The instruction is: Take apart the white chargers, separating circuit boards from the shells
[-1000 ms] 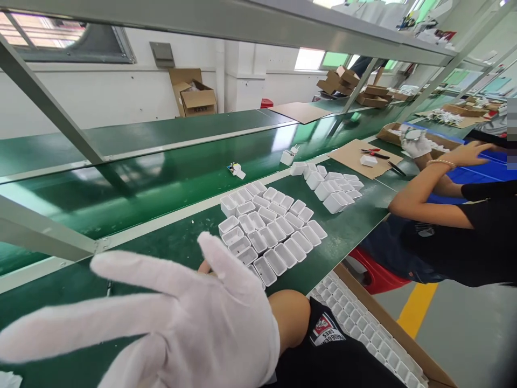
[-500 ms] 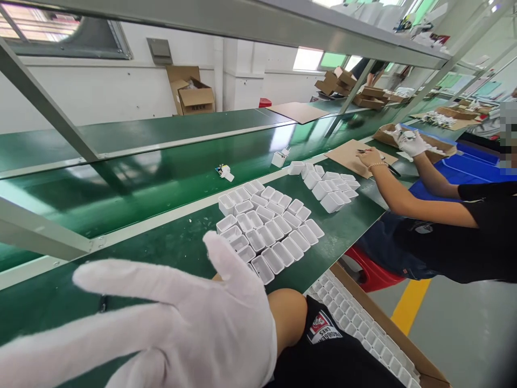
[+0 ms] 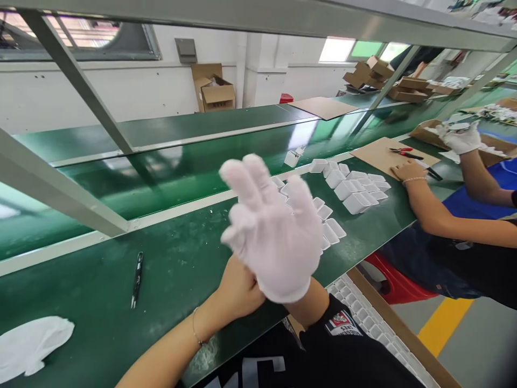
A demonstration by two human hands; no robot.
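My right hand [image 3: 278, 231] wears a white knit glove and is raised over the green bench, its fingers apart and slightly bent, with nothing held in it. My left hand [image 3: 240, 285], bare with a thin bracelet at the wrist, is closed at the cuff of that glove [image 3: 285, 288]; its fingertips are partly hidden. Behind the gloved hand, white plastic cases [image 3: 333, 229] stand in rows, largely covered from view. A second white glove [image 3: 34, 342] lies flat at the lower left. Black tweezers [image 3: 137, 280] rest on the bench between it and my hands.
More white cases [image 3: 357, 188] are piled farther right. One case with parts [image 3: 294, 156] sits on the green belt. A co-worker's hands [image 3: 410, 171] are beside cardboard and red-handled pliers [image 3: 406, 153]. Metal posts [image 3: 76, 81] cross the left. A carton of cases [image 3: 374, 323] stands below the bench edge.
My gloved right hand has moved up and away from the camera. My bare left hand has come into view, gripping the glove's cuff. The view has shifted left, showing the tweezers and loose glove.
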